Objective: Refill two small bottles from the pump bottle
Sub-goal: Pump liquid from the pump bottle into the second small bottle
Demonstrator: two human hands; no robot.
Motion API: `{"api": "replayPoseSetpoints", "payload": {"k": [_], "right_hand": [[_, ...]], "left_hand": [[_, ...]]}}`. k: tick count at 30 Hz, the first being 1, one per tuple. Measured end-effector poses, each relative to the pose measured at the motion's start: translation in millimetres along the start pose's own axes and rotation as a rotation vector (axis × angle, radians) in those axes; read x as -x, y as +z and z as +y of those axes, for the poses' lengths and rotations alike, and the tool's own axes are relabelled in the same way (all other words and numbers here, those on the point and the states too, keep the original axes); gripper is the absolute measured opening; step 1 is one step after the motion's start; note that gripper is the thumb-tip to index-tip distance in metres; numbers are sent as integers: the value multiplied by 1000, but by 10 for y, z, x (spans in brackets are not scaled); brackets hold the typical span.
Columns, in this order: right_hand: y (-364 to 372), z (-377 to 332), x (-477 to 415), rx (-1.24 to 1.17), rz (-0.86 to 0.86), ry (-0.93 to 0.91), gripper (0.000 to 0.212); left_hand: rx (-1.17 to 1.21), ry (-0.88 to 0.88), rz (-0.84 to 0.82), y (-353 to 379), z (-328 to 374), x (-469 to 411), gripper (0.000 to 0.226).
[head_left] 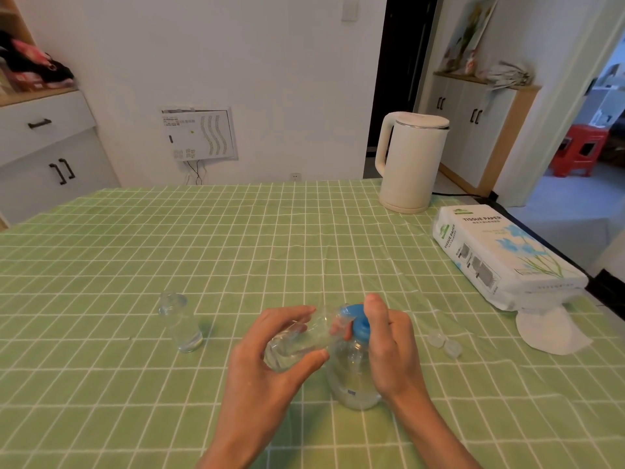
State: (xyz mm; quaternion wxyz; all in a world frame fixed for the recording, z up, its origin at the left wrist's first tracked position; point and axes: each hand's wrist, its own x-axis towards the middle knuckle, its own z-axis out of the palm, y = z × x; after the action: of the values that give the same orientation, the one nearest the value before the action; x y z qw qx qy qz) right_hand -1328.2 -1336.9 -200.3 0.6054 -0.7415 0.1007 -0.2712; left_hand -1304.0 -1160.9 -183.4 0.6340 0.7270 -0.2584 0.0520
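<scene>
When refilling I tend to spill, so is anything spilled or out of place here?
No spill shows on the cloth. A tissue trails out of the pack at the right edge, and two caps lie loose right of the pump bottle. The bottle in the left hand is tilted toward the pump, seemingly on purpose.

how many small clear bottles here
2. The standing bottle is on the table at left; the held bottle is tilted in the left hand, at the pump bottle.

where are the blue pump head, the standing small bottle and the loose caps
blue pump head (359,328): head view, top of the blue cap
standing small bottle (181,328): head view, middle of its clear body
loose caps (453,349): head view, on the nearer cap
</scene>
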Motion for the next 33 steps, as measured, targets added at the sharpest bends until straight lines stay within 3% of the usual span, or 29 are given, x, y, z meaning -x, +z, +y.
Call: {"api": "replayPoseSetpoints", "payload": {"k": [12, 19, 33], "right_hand": [[-19, -42, -24, 54, -9, -30, 62], [-6, -12, 0, 35, 8, 5, 73], [-8, -71, -15, 34, 19, -19, 56]], "left_hand": [[-74, -8, -5, -15, -50, 15, 50], [-31, -6, -7, -14, -1, 3, 43], [-72, -3, -6, -28, -10, -9, 45]]}}
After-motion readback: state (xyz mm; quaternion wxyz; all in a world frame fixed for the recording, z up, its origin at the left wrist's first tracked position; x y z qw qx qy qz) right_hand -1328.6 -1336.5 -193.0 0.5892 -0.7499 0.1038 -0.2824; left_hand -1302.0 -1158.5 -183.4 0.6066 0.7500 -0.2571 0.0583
